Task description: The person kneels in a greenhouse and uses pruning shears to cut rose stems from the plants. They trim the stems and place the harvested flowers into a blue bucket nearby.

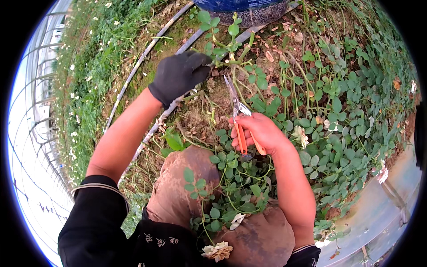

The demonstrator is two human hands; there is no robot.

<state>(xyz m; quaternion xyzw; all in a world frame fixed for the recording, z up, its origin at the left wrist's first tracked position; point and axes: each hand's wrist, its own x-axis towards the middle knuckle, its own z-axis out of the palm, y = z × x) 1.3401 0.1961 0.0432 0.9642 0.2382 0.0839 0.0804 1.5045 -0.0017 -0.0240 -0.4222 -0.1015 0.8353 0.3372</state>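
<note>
My left hand (pixel 181 76), in a dark glove, is at the base of a rose bush, its fingertips closed around or against a low stem; the glove hides exactly what is between them. My bare right hand (pixel 258 131) holds pruning shears (pixel 237 106) with orange handles. Their narrow metal blades point up towards the cut stem bases of the rose plant (pixel 245 51), a little below and to the right of my gloved fingers. The blade tips touch no stem that I can make out. Leafy rose shoots lie under my right hand and between my knees.
A blue container (pixel 240 5) with a mat of roots at its bottom stands at the top. Pale irrigation pipes (pixel 133 71) run along the soil on the left. Dense rose foliage (pixel 337 103) spreads to the right, beside plastic sheeting (pixel 377 213). A wilted bloom (pixel 217 251) hangs near my lap.
</note>
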